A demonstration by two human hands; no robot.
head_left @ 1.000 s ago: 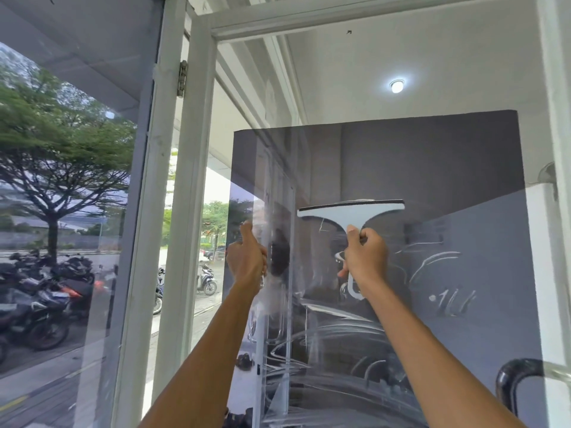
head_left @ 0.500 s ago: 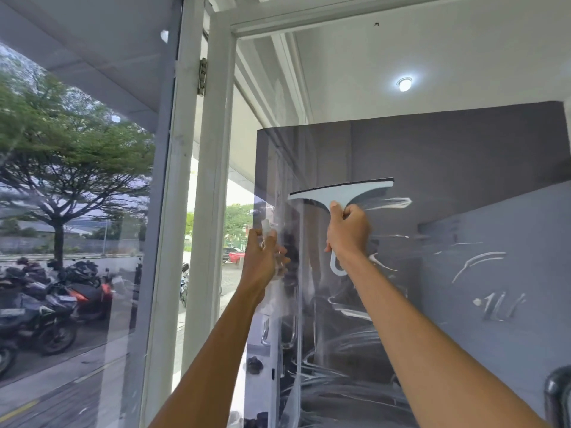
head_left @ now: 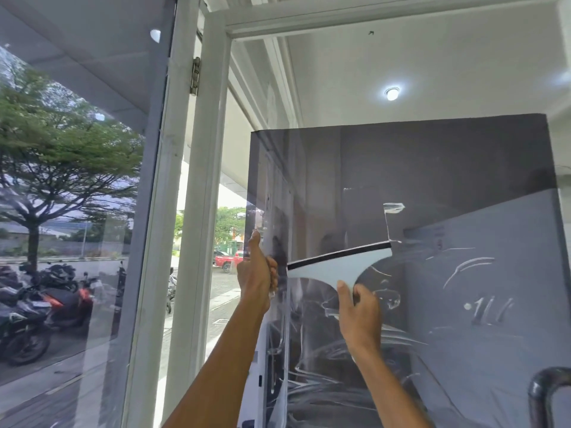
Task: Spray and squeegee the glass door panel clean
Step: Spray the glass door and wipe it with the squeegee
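Outdoors, a tree and parked motorcycles (head_left: pixel 34 307) are seen through the fixed pane at nine o'clock, and a white door frame (head_left: pixel 204 186) with a hinge stands between that pane and the work. Next to it, the left hand (head_left: pixel 258 278) is closed, thumb up, at the left edge of the glass door panel (head_left: pixel 463 180); something clear seems to be held in it, but what it is cannot be told. To its three o'clock, the squeegee (head_left: pixel 340 265) is pressed to the glass near mid-height, its handle gripped from below by the closed right hand (head_left: pixel 358 316). The blade's long axis is tilted, its low end at eight o'clock just beside the left hand and its high end at two o'clock. From the right hand the blade lies at twelve o'clock, so the coming pull is judged to run down toward six o'clock, and the right hand alone is placed to make it. Above the blade the glass looks largely clear, with one smear of foam near one o'clock; below and to the right, white streaks remain. A dark door handle (head_left: pixel 543 393) shows at five o'clock.
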